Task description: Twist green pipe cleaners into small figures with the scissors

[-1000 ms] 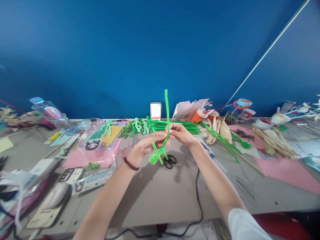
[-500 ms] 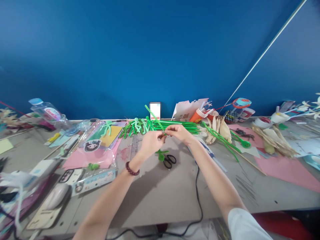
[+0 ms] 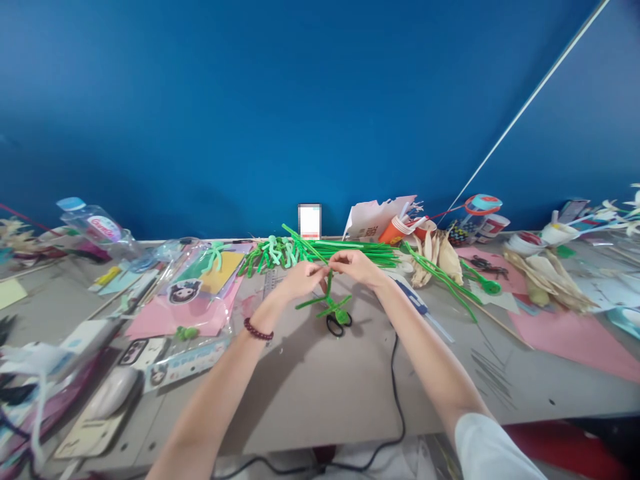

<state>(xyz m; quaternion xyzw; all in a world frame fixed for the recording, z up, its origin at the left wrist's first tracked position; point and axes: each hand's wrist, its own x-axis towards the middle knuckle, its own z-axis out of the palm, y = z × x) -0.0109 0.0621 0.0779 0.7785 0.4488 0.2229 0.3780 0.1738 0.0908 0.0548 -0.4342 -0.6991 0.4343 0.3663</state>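
A green pipe cleaner (image 3: pixel 305 239) is pinched between the fingertips of my left hand (image 3: pixel 301 280) and my right hand (image 3: pixel 357 267), which meet over the middle of the table. One end of it slants up and to the left. Below my fingers hangs a green pipe-cleaner figure (image 3: pixel 341 315) with a round end and thin limbs, seemingly joined to the piece I hold; my fingers hide the joint. Black-handled scissors (image 3: pixel 334 328) lie on the table, partly behind the figure. Beyond my hands are a bundle of green pipe cleaners (image 3: pixel 370 253) and several bent light-green ones (image 3: pixel 276 251).
A phone (image 3: pixel 309 221) leans against the blue wall. Pink paper and a plastic bag (image 3: pixel 200 313) lie left, near a white mouse (image 3: pixel 115 392). Orange cups (image 3: pixel 395 230) and dried husks (image 3: pixel 450 260) stand right. A black cable (image 3: pixel 395 393) crosses the front edge.
The hanging figure has swung right and turned, and its limbs now show more clearly over the scissors. My left hand has shifted slightly left, and the upper pipe cleaner end leans lower.
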